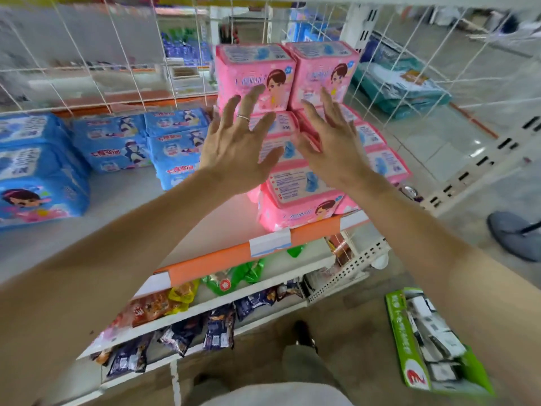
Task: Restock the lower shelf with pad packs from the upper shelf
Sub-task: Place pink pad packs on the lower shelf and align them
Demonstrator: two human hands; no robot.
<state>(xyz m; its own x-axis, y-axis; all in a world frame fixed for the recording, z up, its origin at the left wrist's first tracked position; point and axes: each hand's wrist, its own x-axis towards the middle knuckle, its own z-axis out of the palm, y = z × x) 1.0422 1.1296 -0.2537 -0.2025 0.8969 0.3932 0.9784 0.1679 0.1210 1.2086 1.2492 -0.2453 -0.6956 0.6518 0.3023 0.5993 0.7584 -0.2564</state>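
Both hands are hovering in front of the pink pad packs [254, 74]. The left hand [234, 142] and right hand [330, 142] are spread wide with straight fingers and are gripping nothing. Whether any fingertip is touching the wrapping cannot be told.

The packs are standing in a stack at the right end of the shelf [210, 221], with two upright packs on top and flatter ones beneath. Blue pad packs [117, 145] are lying well apart to the left.

Handling, as judged: each pack is looking light, soft and squashable, and the glossy film is likely making it slippery. Pressing the palms against two opposite sides of a top pack should be giving the surest hold. Pulling from lower down is risking a toppled stack.

Limits of view: the hands are covering the middle of the stack, so its count and depth are staying unknown. The print on the packs is too blurred to read. The shelf above is being cut off at the frame's top edge. Whether this shelf is serving as source or destination cannot be told.
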